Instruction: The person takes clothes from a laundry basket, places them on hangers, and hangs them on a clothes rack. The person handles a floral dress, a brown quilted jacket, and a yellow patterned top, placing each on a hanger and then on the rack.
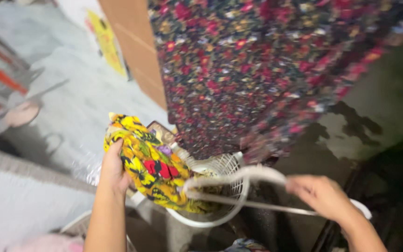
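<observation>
Nearest, my left hand (113,170) closes around the yellow floral cloth (152,163), which bunches up and to its right over the white basket (220,170). My right hand (320,193) reaches leftward, fingers curled on the basket's white rim (239,179). Beyond hangs a dark floral cloth (257,65); grip details are blurred.

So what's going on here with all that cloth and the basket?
A person is handling laundry. Their left hand grips a bunched yellow flowered cloth at the rim of a white basket. The right hand holds a white hose that curves over the basket. A dark flowered cloth hangs above, and the floor looks wet. The picture is blurred, so finer detail is unclear.
</observation>
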